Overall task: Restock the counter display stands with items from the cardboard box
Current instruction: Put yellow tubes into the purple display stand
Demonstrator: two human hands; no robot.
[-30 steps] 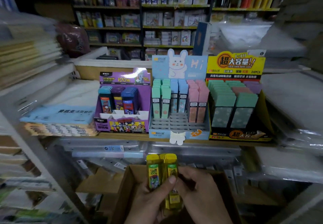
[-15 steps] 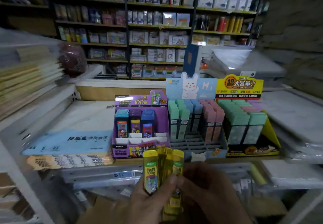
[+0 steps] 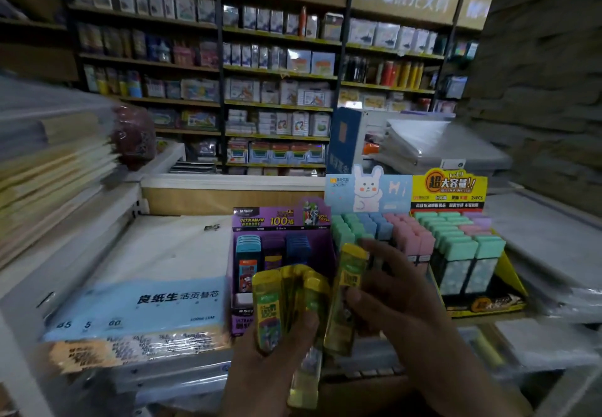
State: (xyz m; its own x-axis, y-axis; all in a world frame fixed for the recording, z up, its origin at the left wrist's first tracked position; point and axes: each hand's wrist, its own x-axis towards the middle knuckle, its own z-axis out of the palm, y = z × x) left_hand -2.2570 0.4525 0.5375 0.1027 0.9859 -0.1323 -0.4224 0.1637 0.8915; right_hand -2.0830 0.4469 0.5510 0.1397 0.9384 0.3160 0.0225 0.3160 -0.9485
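Cases, roughly four, gripped by left hand; right hand pinches single case.

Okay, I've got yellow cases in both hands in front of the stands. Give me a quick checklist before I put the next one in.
1. The single yellow case is apart from the rest, pinched by the right hand: ok.
2. The stack of yellow cases is gripped in the left hand, thumb across the front: ok.
3. The purple display stand stands upright just behind the cases: ok.
4. A free slot in its front rows: cannot tell, hands and cases hide them.
5. The single case's printed side faces you: ok.
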